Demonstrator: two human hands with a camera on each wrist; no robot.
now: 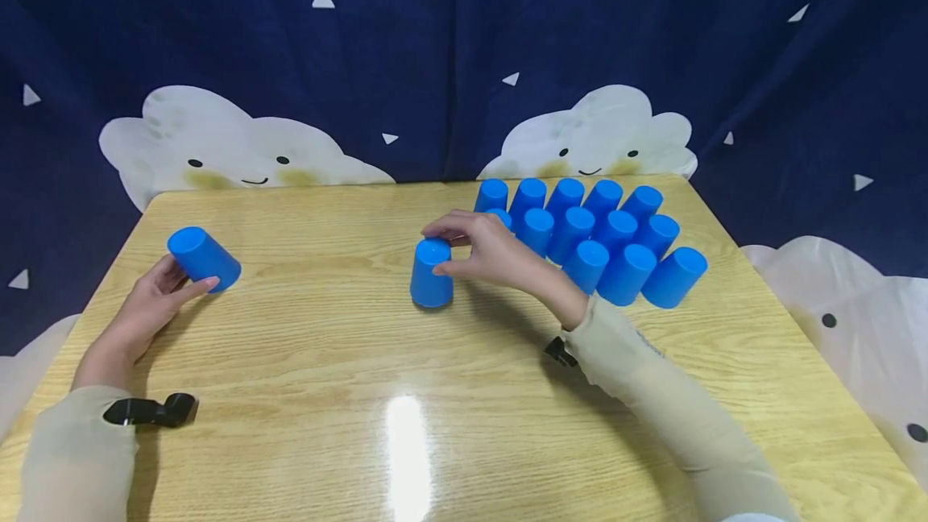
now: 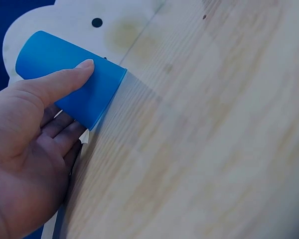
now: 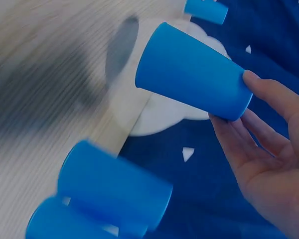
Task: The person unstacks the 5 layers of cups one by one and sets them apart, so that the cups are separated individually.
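On the left, my left hand (image 1: pixel 145 308) grips a blue plastic cup (image 1: pixel 206 260), thumb along its side and fingers beneath. That cup leans, its closed narrow end towards the upper left and its wide rim towards the lower right. Near the middle of the table, my right hand (image 1: pixel 496 252) pinches a second blue cup (image 1: pixel 431 280) by its narrow end, thumb and fingers on opposite sides. This one is upside down and nearly upright. The right wrist view shows a gap between its rim and its shadow (image 3: pixel 122 50) on the wood.
Several more blue cups (image 1: pixel 629 274) stand upside down in close rows at the back right of the wooden table (image 1: pixel 290 361); the right forearm partly covers them. A dark blue curtain (image 1: pixel 406 39) with white clouds hangs behind the table.
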